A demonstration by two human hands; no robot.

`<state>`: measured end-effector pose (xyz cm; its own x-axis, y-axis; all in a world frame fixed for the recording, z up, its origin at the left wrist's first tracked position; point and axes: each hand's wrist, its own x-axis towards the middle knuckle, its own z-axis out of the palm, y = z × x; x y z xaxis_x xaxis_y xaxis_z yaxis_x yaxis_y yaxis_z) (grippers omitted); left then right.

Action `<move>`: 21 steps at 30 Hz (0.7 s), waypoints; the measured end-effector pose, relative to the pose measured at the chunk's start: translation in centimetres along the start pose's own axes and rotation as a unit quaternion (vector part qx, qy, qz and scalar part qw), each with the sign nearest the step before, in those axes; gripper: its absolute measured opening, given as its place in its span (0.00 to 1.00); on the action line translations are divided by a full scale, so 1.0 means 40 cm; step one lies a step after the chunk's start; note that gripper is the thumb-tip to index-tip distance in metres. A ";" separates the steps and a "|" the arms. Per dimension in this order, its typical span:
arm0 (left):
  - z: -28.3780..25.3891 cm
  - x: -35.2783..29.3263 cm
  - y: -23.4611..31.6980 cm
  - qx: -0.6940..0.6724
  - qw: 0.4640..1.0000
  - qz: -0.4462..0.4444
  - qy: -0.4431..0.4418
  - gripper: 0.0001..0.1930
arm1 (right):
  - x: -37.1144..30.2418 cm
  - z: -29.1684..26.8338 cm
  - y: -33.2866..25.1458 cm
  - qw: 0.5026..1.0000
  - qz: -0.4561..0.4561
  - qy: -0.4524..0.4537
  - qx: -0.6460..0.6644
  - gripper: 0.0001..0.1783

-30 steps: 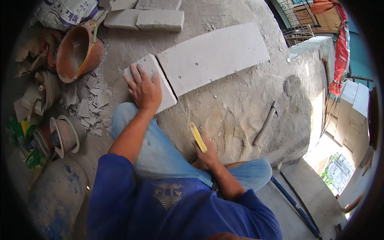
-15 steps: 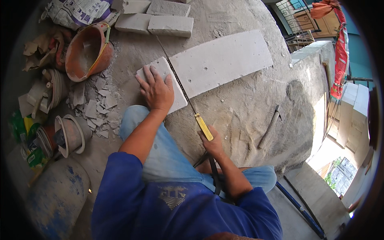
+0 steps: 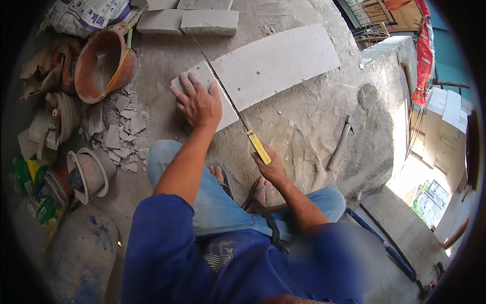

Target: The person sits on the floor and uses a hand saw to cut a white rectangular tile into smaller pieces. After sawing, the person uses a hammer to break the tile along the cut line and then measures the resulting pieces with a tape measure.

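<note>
Left hand (image 3: 198, 104) flat, fingers spread, pressing short end of grey slab (image 3: 273, 66) on dusty floor. Right hand (image 3: 271, 167) clenched on yellow-handled saw (image 3: 238, 109), blade in the cut.

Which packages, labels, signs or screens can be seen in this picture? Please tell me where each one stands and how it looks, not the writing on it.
Printed sack: top left, behind the orange bowl; crumpled, grey-white with dark print.
Green and yellow packets: left edge, beside the small buckets; soft, partly hidden.
Brown paper bags: left of the orange bowl; torn, crumpled.
No signs or screens are visible.
</note>
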<state>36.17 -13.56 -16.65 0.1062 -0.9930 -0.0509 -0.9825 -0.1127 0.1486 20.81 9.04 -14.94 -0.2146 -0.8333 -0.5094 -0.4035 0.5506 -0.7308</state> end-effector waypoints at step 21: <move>0.051 0.006 -0.015 0.032 0.998 0.016 0.055 0.38 | -0.015 -0.009 0.025 1.000 0.012 0.015 0.015 0.13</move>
<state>36.49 -13.68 -18.78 0.0874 -0.9942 0.0620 -0.9930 -0.0820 0.0846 20.21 10.08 -15.21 -0.2502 -0.8208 -0.5135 -0.3709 0.5711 -0.7323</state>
